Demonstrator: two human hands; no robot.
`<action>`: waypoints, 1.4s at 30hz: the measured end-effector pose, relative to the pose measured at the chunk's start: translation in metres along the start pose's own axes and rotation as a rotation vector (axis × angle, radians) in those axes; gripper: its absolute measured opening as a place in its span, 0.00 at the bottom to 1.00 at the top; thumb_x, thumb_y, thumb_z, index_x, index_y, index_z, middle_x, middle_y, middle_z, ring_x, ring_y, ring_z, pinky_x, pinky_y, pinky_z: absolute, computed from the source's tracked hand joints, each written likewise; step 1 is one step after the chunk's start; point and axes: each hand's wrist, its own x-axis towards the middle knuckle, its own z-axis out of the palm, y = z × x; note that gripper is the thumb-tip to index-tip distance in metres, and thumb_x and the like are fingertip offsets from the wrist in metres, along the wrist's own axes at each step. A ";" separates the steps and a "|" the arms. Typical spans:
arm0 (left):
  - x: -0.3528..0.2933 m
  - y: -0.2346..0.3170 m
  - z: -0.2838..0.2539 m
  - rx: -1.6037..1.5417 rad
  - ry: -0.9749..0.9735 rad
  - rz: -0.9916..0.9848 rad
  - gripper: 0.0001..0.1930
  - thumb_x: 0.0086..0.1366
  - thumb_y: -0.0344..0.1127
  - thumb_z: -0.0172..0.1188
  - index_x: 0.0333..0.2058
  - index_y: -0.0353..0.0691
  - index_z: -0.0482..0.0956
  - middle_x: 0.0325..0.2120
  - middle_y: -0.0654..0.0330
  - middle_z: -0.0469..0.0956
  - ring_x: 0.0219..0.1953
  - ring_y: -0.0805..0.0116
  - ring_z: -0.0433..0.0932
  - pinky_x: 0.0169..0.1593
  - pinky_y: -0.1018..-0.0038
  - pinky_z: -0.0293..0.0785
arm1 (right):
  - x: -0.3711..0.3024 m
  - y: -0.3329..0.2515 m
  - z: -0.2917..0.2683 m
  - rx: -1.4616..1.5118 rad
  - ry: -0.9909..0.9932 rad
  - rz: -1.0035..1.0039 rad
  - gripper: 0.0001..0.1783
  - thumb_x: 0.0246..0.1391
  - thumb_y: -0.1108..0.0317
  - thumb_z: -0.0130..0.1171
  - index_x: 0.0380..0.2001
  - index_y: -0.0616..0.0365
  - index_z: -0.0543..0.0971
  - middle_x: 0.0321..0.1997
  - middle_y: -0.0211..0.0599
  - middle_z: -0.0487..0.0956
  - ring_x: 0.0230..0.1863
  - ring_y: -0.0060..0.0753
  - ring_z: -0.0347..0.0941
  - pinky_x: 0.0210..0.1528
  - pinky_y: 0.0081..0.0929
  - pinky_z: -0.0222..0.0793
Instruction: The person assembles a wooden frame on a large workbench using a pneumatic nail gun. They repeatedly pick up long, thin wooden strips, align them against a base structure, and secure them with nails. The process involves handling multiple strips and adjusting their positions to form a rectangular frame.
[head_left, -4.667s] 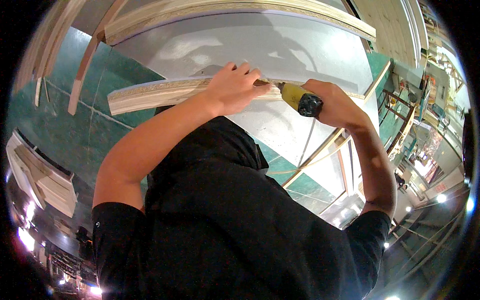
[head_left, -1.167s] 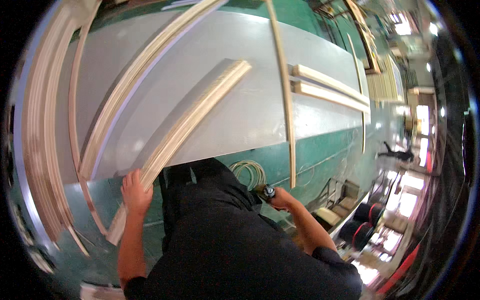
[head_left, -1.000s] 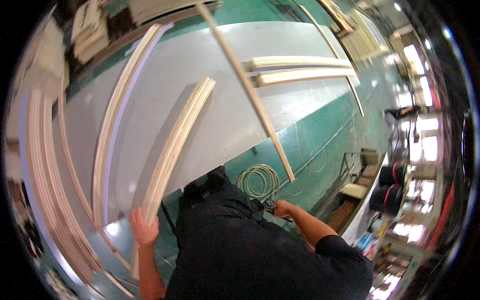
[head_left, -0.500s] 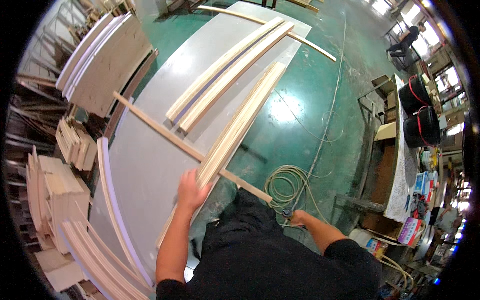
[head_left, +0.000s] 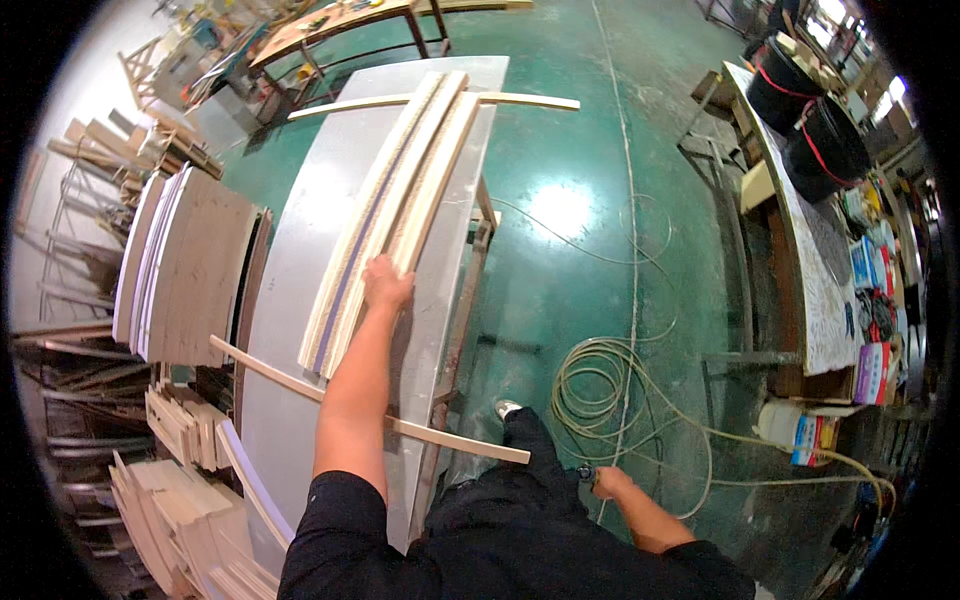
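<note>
My left hand grips the near end of a long curved wooden moulding. That moulding lies against two similar curved strips on a long grey table. A thin wooden slat lies crosswise over the table's near part, under my left forearm. My right hand hangs low beside my hip over the green floor, closed on a small dark tool. A pale hose runs from the tool to a coil on the floor.
Stacks of curved plywood panels and cut pieces stand left of the table. A workbench at the right carries black buckets and boxes. Another thin slat crosses the table's far end.
My right hand has dropped from the moulding to my side, still holding the tool. My left hand has stayed on the curved moulding, which now lies against the other two strips. The view has swung round.
</note>
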 end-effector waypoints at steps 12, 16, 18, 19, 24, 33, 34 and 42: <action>0.043 0.051 0.005 0.179 -0.030 0.072 0.30 0.62 0.41 0.65 0.62 0.41 0.70 0.65 0.46 0.64 0.66 0.44 0.63 0.66 0.44 0.58 | -0.002 -0.004 -0.023 0.100 0.132 0.041 0.16 0.52 0.63 0.56 0.41 0.57 0.84 0.46 0.48 0.85 0.49 0.56 0.82 0.47 0.52 0.78; 0.055 0.058 0.004 0.429 -0.012 0.229 0.28 0.64 0.33 0.59 0.63 0.56 0.71 0.68 0.55 0.62 0.71 0.52 0.56 0.67 0.41 0.53 | 0.010 -0.003 -0.029 0.158 0.239 0.024 0.17 0.50 0.66 0.57 0.44 0.54 0.83 0.46 0.48 0.85 0.50 0.55 0.82 0.47 0.53 0.78; 0.058 0.037 0.014 0.392 0.028 0.285 0.27 0.63 0.32 0.60 0.62 0.55 0.72 0.68 0.57 0.63 0.71 0.52 0.56 0.67 0.39 0.54 | 0.030 0.004 -0.029 0.161 0.199 -0.009 0.19 0.49 0.66 0.57 0.47 0.52 0.82 0.47 0.48 0.84 0.51 0.55 0.81 0.48 0.53 0.77; 0.052 0.043 0.014 0.383 0.014 0.268 0.28 0.62 0.32 0.61 0.62 0.55 0.73 0.68 0.57 0.63 0.71 0.52 0.56 0.66 0.39 0.55 | 0.034 0.004 -0.020 0.183 0.171 -0.021 0.20 0.49 0.67 0.57 0.48 0.52 0.81 0.48 0.48 0.84 0.51 0.55 0.81 0.49 0.53 0.77; -0.014 -0.010 0.005 -0.024 0.162 0.462 0.27 0.57 0.30 0.68 0.57 0.45 0.75 0.64 0.47 0.66 0.67 0.45 0.63 0.67 0.49 0.60 | 0.010 -0.012 -0.036 0.122 0.210 -0.006 0.22 0.48 0.62 0.58 0.48 0.50 0.81 0.47 0.46 0.84 0.51 0.54 0.80 0.50 0.51 0.76; -0.283 -0.183 -0.026 -0.446 0.159 0.057 0.12 0.63 0.27 0.63 0.44 0.33 0.77 0.54 0.44 0.74 0.59 0.46 0.71 0.63 0.56 0.66 | 0.017 -0.026 -0.024 0.337 -0.234 0.054 0.18 0.47 0.54 0.69 0.26 0.61 0.81 0.24 0.46 0.80 0.24 0.44 0.79 0.31 0.46 0.78; -0.308 -0.203 -0.033 -0.430 0.186 -0.064 0.11 0.63 0.28 0.63 0.44 0.33 0.77 0.54 0.45 0.74 0.59 0.47 0.72 0.63 0.56 0.66 | 0.012 -0.028 -0.025 0.387 -0.259 0.084 0.17 0.48 0.55 0.68 0.25 0.60 0.80 0.23 0.44 0.79 0.22 0.42 0.77 0.29 0.44 0.77; -0.591 -0.474 -0.086 0.222 0.457 -0.529 0.24 0.63 0.33 0.64 0.57 0.36 0.76 0.60 0.48 0.72 0.63 0.45 0.68 0.66 0.53 0.63 | 0.024 -0.114 -0.017 0.466 -0.128 0.088 0.10 0.54 0.66 0.60 0.23 0.59 0.75 0.17 0.39 0.71 0.15 0.37 0.67 0.20 0.41 0.65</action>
